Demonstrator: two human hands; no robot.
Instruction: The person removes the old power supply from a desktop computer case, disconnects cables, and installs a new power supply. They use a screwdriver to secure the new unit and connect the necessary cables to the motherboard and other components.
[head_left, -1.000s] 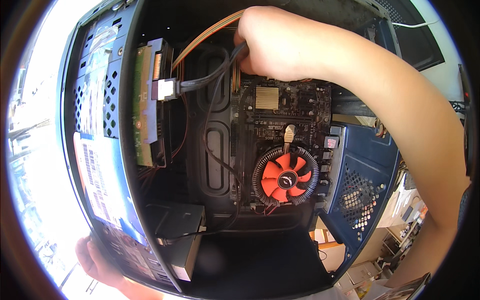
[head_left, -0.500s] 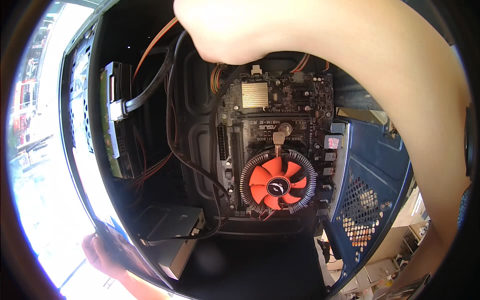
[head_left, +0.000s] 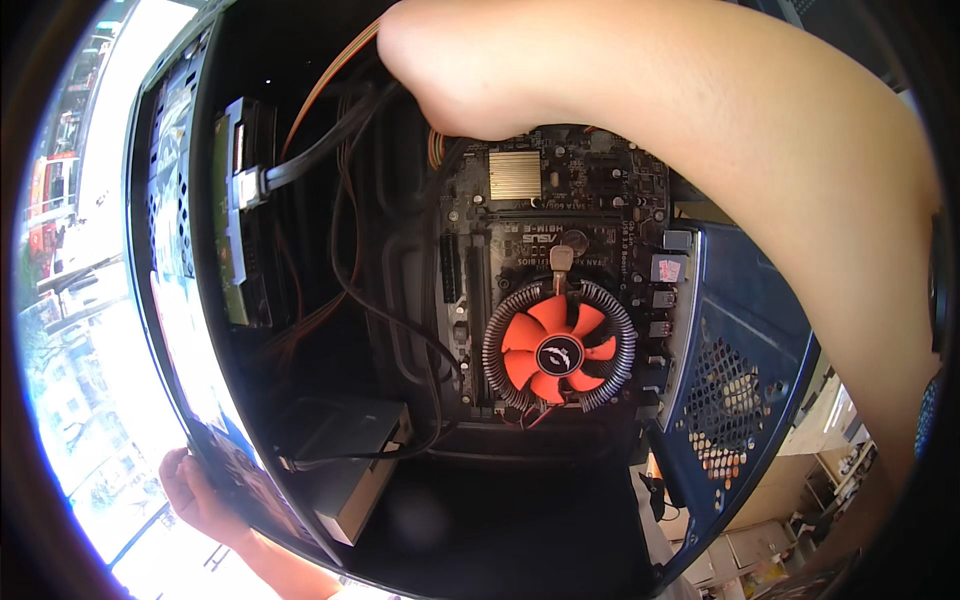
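Observation:
An open computer case lies before me with its inside showing. At the lower left, my left hand has its fingers curled against the outer edge of the case's front panel. My right arm reaches in from the right and arches over the top of the case. The bent right hand is above the motherboard, beside a ribbon of orange and brown wires and a black cable. Its fingers are hidden from view. A round cooler with an orange fan sits on the motherboard.
A drive with a cable plugged in stands along the left wall. A grey box-shaped drive sits at the lower left. The blue perforated rear panel slants along the right. Loose black cables cross the middle.
My right hand and forearm have shifted slightly right and down, covering more of the motherboard's top. The case's inside appears a little higher in view. My left hand stays on the case edge.

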